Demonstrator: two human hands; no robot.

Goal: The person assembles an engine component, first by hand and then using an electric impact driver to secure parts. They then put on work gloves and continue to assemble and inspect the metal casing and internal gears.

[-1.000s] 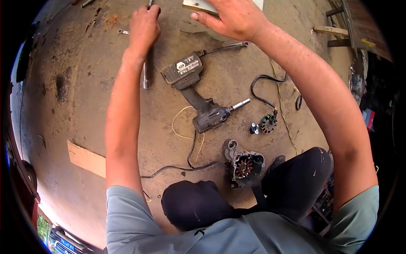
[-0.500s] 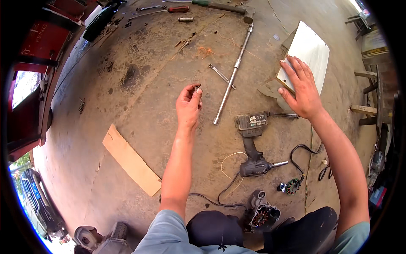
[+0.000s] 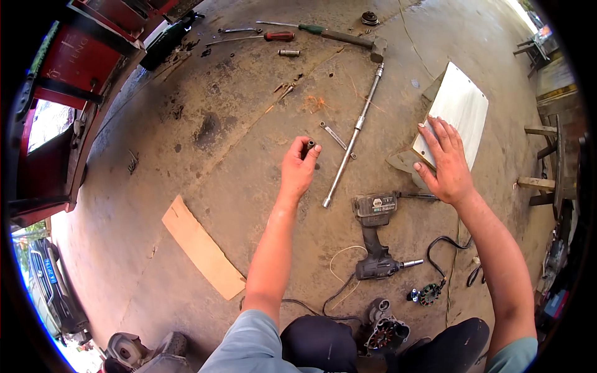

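Observation:
My left hand (image 3: 300,169) is raised over the middle of the floor, its fingers closed around a small dark metal socket (image 3: 311,145) with its round end turned up. My right hand (image 3: 449,165) lies with fingers stretched out on the near left part of a white-topped board or box (image 3: 465,102), which is tilted and has small holes at its edge. Between the two hands a long steel socket bar (image 3: 352,138) rests on the concrete, with a combination wrench (image 3: 334,136) beneath it. Nearer to me lies a black cordless impact wrench (image 3: 376,248) with a socket on its nose.
An engine casing (image 3: 387,326) sits by my knees, a stator coil (image 3: 429,294) with black cable right of it. A cardboard strip (image 3: 202,245) lies at left. Farther off are a hammer (image 3: 377,50), a red-handled screwdriver (image 3: 278,36) and another socket (image 3: 288,53). Wooden stools (image 3: 538,182) stand at right.
The view has shifted, so the floor items sit lower in the picture. The socket's open end shows more plainly in my left hand. My right hand stays on the white board.

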